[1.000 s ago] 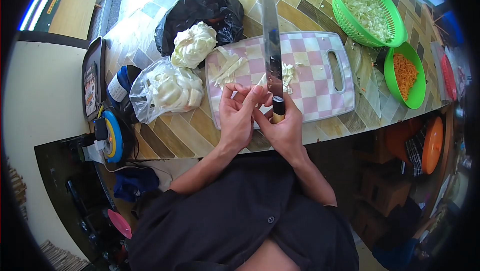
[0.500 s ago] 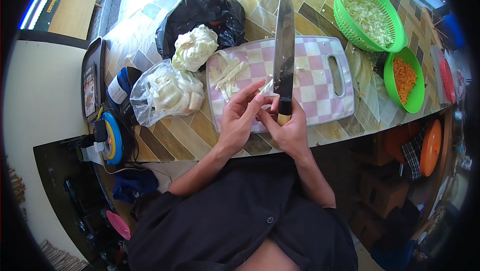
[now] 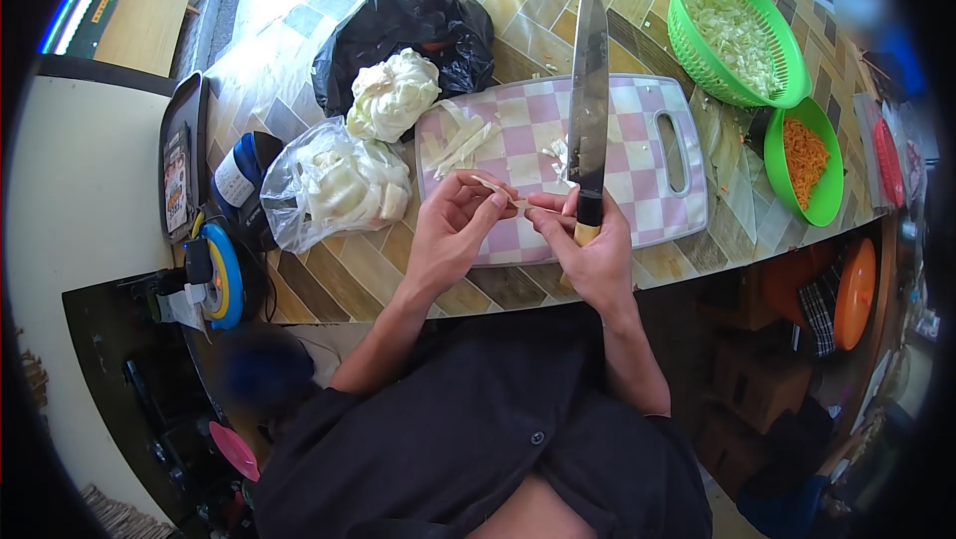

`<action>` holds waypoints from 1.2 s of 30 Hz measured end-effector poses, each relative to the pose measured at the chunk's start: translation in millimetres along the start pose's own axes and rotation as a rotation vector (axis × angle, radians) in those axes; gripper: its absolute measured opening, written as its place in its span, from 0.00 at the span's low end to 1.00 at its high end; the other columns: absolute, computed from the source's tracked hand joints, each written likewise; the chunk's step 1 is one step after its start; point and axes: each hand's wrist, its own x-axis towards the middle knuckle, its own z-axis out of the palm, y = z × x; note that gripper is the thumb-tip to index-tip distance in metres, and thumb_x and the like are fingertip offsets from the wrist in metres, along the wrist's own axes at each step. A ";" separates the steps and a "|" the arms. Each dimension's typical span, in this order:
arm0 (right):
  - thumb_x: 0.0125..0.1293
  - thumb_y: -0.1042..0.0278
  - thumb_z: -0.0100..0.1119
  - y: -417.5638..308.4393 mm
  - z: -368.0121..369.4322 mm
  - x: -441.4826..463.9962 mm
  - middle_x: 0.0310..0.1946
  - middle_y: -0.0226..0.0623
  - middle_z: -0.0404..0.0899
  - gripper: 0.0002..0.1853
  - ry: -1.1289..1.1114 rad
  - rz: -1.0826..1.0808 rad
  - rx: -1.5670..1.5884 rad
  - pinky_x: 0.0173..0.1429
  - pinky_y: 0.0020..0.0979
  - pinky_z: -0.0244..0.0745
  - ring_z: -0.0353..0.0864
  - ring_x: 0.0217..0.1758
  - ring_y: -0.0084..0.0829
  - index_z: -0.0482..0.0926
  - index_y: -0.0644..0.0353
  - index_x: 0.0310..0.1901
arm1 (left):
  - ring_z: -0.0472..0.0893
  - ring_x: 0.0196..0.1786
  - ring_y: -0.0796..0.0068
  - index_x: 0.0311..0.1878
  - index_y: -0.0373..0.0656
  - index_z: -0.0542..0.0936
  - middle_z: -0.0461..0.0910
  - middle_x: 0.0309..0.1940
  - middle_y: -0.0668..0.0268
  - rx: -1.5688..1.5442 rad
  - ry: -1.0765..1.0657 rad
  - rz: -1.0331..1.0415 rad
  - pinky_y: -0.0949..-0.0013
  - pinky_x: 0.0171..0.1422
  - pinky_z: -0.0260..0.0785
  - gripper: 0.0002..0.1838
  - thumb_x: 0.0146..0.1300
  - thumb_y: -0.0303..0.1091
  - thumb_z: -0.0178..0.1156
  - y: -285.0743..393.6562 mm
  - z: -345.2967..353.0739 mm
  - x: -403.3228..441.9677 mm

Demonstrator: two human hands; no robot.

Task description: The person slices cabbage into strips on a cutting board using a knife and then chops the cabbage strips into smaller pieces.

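My left hand point(image 3: 450, 235) pinches a thin pale strip point(image 3: 495, 186) above the near edge of the checkered cutting board point(image 3: 632, 121). My right hand point(image 3: 597, 255) grips the handle of a large knife point(image 3: 590, 91), its blade pointing away from me, while its fingertips meet the strip's other end. More pale strips point(image 3: 465, 142) lie at the board's left side. Small white bits point(image 3: 558, 152) lie by the blade. A whitish cabbage head point(image 3: 394, 96) rests against a black plastic bag point(image 3: 403, 26), behind a clear bag point(image 3: 339, 185) of pale vegetable pieces.
At the right back stands a green colander point(image 3: 737, 31) of shredded cabbage, beside a green bowl point(image 3: 805, 160) of shredded orange vegetable. A dark tray point(image 3: 186, 155) and a blue-yellow reel point(image 3: 225, 275) are at the left. The table's edge runs below my hands.
My hands have moved apart, the left one leftward and the right one rightward with the knife. The strip now stretches between my fingertips.
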 end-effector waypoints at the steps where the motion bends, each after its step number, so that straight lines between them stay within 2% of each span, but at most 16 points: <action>1: 0.73 0.81 0.70 -0.5 -0.8 0.4 0.55 0.51 0.89 0.14 0.006 0.021 -0.034 0.59 0.30 0.87 0.91 0.56 0.31 0.71 0.61 0.45 | 0.85 0.59 0.73 0.58 0.34 0.76 0.85 0.54 0.58 0.010 -0.005 -0.022 0.64 0.67 0.82 0.09 0.81 0.25 0.61 4.6 -1.5 -0.2; 3: 0.72 0.80 0.71 -2.3 -1.0 0.5 0.55 0.49 0.89 0.14 0.017 0.067 -0.102 0.59 0.29 0.86 0.91 0.57 0.31 0.71 0.61 0.45 | 0.86 0.59 0.71 0.57 0.33 0.76 0.85 0.54 0.56 0.037 -0.020 -0.061 0.64 0.68 0.83 0.09 0.81 0.24 0.61 9.3 -3.9 -1.5; 8: 0.73 0.77 0.72 5.6 5.2 -1.5 0.52 0.45 0.90 0.13 -0.022 -0.063 -0.148 0.55 0.29 0.85 0.90 0.51 0.25 0.73 0.61 0.42 | 0.88 0.59 0.68 0.57 0.32 0.75 0.86 0.56 0.53 0.012 -0.088 -0.064 0.66 0.67 0.84 0.09 0.79 0.22 0.62 6.1 -6.6 -6.8; 11: 0.73 0.75 0.73 6.1 6.9 -2.6 0.50 0.43 0.90 0.13 -0.048 -0.047 -0.165 0.54 0.30 0.84 0.88 0.48 0.23 0.73 0.61 0.40 | 0.88 0.59 0.69 0.55 0.34 0.74 0.86 0.55 0.54 0.064 -0.107 -0.099 0.67 0.63 0.84 0.08 0.79 0.22 0.62 2.9 -8.9 -10.3; 14: 0.72 0.74 0.74 1.2 6.4 -4.3 0.47 0.42 0.91 0.13 -0.025 -0.002 -0.189 0.53 0.31 0.83 0.87 0.47 0.23 0.73 0.61 0.40 | 0.89 0.57 0.72 0.54 0.36 0.75 0.87 0.54 0.56 0.053 -0.060 -0.089 0.71 0.56 0.82 0.08 0.78 0.23 0.63 3.7 -6.3 -12.9; 17: 0.72 0.74 0.74 -1.1 5.0 -5.5 0.44 0.40 0.91 0.14 -0.005 -0.008 -0.207 0.51 0.30 0.83 0.86 0.45 0.22 0.74 0.60 0.39 | 0.89 0.56 0.75 0.54 0.37 0.75 0.87 0.52 0.60 0.184 -0.045 -0.118 0.75 0.50 0.79 0.09 0.77 0.24 0.64 9.3 -9.5 -14.8; 23: 0.72 0.72 0.74 -8.3 2.9 -7.9 0.40 0.39 0.91 0.14 -0.037 -0.001 -0.302 0.49 0.29 0.82 0.85 0.42 0.20 0.74 0.60 0.37 | 0.85 0.44 0.80 0.55 0.38 0.75 0.86 0.45 0.64 0.242 -0.006 -0.056 0.75 0.46 0.77 0.11 0.73 0.25 0.64 6.4 -9.2 -15.5; 26: 0.73 0.73 0.74 -6.7 0.9 -8.9 0.40 0.39 0.91 0.13 -0.054 -0.007 -0.293 0.48 0.29 0.81 0.86 0.42 0.20 0.74 0.61 0.38 | 0.83 0.46 0.80 0.56 0.37 0.77 0.84 0.45 0.64 0.384 -0.043 -0.130 0.74 0.51 0.76 0.12 0.72 0.22 0.63 23.1 -7.8 -14.2; 29: 0.73 0.73 0.73 -2.9 -2.0 -7.9 0.40 0.40 0.91 0.12 -0.061 -0.009 -0.241 0.48 0.28 0.82 0.87 0.43 0.20 0.75 0.62 0.39 | 0.82 0.44 0.81 0.54 0.37 0.82 0.84 0.42 0.67 0.605 -0.092 -0.002 0.72 0.51 0.75 0.11 0.70 0.22 0.64 23.5 -12.6 -11.9; 32: 0.74 0.73 0.72 -4.4 -4.1 -6.3 0.41 0.40 0.91 0.11 -0.049 0.016 -0.231 0.49 0.28 0.83 0.88 0.43 0.21 0.76 0.63 0.41 | 0.83 0.44 0.76 0.48 0.38 0.88 0.87 0.41 0.66 0.817 -0.080 0.039 0.68 0.54 0.75 0.08 0.68 0.25 0.68 40.1 -5.1 -11.3; 36: 0.74 0.72 0.71 -12.9 -3.2 -3.1 0.41 0.41 0.91 0.10 -0.020 0.068 -0.304 0.47 0.29 0.85 0.89 0.41 0.22 0.77 0.64 0.41 | 0.84 0.46 0.66 0.46 0.40 0.90 0.89 0.42 0.63 0.935 -0.069 0.242 0.63 0.56 0.75 0.07 0.67 0.30 0.74 33.7 -11.5 -9.8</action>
